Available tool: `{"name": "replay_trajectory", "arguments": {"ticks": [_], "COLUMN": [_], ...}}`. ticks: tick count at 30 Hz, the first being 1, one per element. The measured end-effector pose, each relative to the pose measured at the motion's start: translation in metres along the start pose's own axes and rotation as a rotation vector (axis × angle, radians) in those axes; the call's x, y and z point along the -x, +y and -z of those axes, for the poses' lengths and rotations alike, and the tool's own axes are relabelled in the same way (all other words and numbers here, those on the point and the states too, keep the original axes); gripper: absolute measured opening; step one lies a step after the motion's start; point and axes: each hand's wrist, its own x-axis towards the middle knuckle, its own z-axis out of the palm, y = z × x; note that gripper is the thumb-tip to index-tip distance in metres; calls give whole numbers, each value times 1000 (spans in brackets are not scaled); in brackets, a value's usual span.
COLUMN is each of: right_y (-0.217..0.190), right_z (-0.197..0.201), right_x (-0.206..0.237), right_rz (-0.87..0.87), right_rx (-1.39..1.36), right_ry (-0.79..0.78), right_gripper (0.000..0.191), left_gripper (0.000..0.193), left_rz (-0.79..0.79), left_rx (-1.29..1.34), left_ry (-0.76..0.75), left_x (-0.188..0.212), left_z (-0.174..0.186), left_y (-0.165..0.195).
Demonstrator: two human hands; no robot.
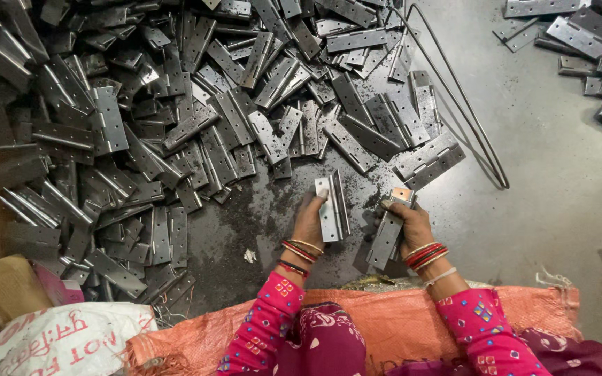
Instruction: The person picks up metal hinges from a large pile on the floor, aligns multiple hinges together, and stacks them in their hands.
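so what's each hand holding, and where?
Left hand: steel hinge, gripped at its lower end. Right hand: folded hinge, gripped round its upper half.

Grey concrete floor (pixel 559 195), smooth, dark oily grit at centre. Large heap of metal hinges (pixel 141 118) spread over left and top; smaller heap (pixel 587 56) top right. Bent wire rod (pixel 468 118) lies between. Orange sack (pixel 384 313) and white sack (pixel 57 341) along bottom edge.

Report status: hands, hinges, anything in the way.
Left hand grips an upright steel hinge. Right hand grips a second hinge. Hinge pile ahead; bent wire rod lies alongside.
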Motion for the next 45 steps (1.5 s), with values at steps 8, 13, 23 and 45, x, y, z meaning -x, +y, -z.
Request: {"name": "replay_trajectory", "arguments": {"ticks": [8, 13, 23, 45], "right_y": [-5, -16, 0, 3], "right_z": [-5, -15, 5, 2], "right_x": [3, 18, -4, -4], "right_rz": [-12, -88, -15, -38], "right_rx": [-43, -302, -100, -124], "right_ry": [-28, -318, -99, -119], "right_gripper": [30, 36, 34, 32], "left_gripper": [44, 48, 35, 12], "left_rz": [119, 38, -581, -1238], "left_rx": [-73, -298, -1319, -1872], "left_ry": [-114, -312, 3, -137], "left_x": [2, 34, 2, -83], "left_z": [-16, -57, -65, -40], "left_y": [-18, -8, 11, 24]}}
